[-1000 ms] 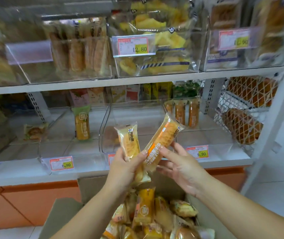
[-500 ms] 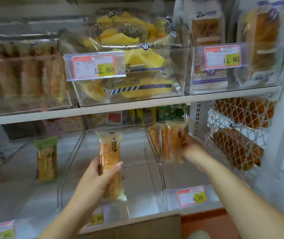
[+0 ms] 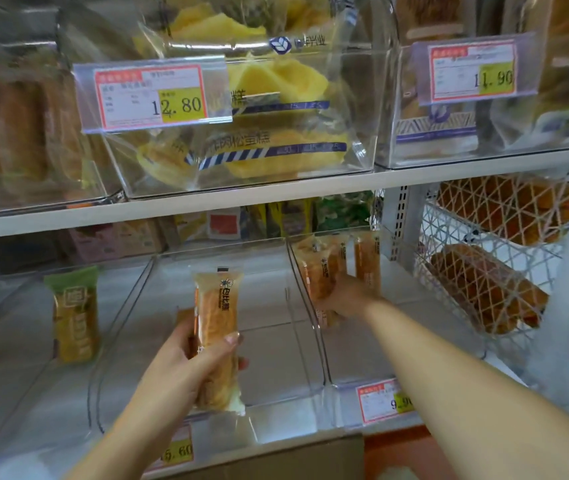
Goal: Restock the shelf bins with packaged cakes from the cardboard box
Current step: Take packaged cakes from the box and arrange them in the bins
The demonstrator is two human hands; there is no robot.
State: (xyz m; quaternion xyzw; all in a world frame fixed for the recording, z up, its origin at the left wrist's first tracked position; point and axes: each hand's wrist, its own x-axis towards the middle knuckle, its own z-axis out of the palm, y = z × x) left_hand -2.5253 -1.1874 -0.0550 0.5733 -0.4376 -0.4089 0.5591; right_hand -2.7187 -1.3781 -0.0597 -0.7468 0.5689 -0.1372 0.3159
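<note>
My left hand [image 3: 186,362] grips a packaged cake [image 3: 217,327] upright over the middle clear bin [image 3: 276,386] on the lower shelf. Reaching deep into the right clear bin [image 3: 317,341], my right hand [image 3: 349,299] grips an orange-wrapped cake [image 3: 317,275] beside other upright cakes [image 3: 368,261] at the bin's back. A strip of the cardboard box flap [image 3: 293,459] shows at the bottom edge.
A green-topped cake [image 3: 75,317] stands in the left bin. The upper shelf [image 3: 276,195] carries bins of yellow cakes [image 3: 241,133] with price tags. A white wire basket [image 3: 484,271] with bread hangs at the right.
The view has moved closer to the shelf. My right hand went deeper into the right bin with its cake. The left hand keeps its cake over the middle bin.
</note>
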